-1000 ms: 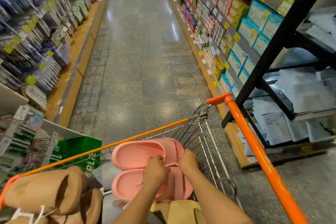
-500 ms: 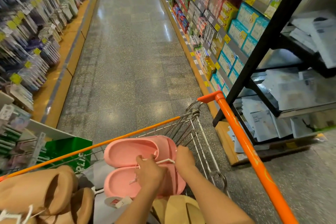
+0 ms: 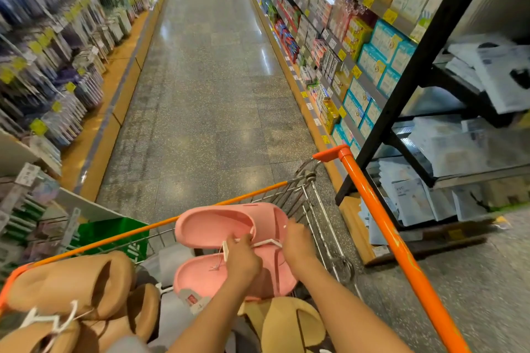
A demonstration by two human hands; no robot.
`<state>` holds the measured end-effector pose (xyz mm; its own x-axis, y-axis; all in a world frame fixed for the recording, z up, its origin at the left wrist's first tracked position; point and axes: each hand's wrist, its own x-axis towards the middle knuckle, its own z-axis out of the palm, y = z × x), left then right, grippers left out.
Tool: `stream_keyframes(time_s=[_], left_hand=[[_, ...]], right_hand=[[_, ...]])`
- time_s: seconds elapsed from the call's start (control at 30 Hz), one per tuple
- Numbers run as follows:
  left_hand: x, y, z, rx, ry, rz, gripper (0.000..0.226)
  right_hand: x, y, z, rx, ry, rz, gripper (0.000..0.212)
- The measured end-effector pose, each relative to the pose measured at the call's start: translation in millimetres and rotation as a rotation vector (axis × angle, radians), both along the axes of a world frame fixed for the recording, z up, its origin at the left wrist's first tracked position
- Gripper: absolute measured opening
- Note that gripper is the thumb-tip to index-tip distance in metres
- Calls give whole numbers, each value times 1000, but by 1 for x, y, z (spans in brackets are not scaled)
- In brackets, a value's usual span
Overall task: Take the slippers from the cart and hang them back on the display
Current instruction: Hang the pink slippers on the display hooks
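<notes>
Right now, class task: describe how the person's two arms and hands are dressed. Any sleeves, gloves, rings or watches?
Both forearms are bare, with no sleeves in view. The left hand and right hand wear no gloves; no rings, watch or bracelet show on fingers or wrists.

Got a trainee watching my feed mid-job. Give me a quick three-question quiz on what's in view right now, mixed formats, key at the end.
1. True or false: the pink slippers are held above the cart by both hands.
2. Multiple choice: the left hand pinches A) the white plastic hanger joining the pink pair, B) the orange cart handle, C) a green box.
3. Fill in: the slippers lying at the cart's near left are ____ in colour.

Key: 1 true; 2 A; 3 tan. The right hand grips the pair at the hanger's other end.
</notes>
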<state>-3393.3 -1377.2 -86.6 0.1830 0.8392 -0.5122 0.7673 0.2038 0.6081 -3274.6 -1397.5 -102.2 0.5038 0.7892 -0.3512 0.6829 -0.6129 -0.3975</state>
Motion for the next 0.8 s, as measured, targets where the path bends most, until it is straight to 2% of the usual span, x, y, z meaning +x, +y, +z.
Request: stream_keyframes(time_s=[0.2, 0.33, 0.43, 0.57, 0.63, 0.7, 0.73, 0.8], left_hand=[[-15, -4, 36, -20, -104, 102, 49], [-16, -5, 54, -56, -249, 184, 67], [-11, -15, 76, -54, -341, 198, 54], [8, -38, 112, -35, -559, 149, 72], [20, -50, 131, -50, -633, 107, 61], [32, -71, 157, -116, -765, 78, 28], [39, -84, 172, -146, -848, 46, 18], [54, -111, 200, -201, -994, 11, 20]], right_hand=[[-6, -3, 49, 186, -16, 31, 30], [-6, -10, 99, 280, -118, 91, 28], [-4, -21, 143, 349, -216, 170, 26], [8, -49, 206, 435, -258, 129, 26], [13, -69, 244, 464, -402, 159, 28], [19, -93, 280, 500, -516, 179, 29], [22, -106, 298, 496, -558, 179, 28], [31, -136, 328, 494, -656, 147, 26]])
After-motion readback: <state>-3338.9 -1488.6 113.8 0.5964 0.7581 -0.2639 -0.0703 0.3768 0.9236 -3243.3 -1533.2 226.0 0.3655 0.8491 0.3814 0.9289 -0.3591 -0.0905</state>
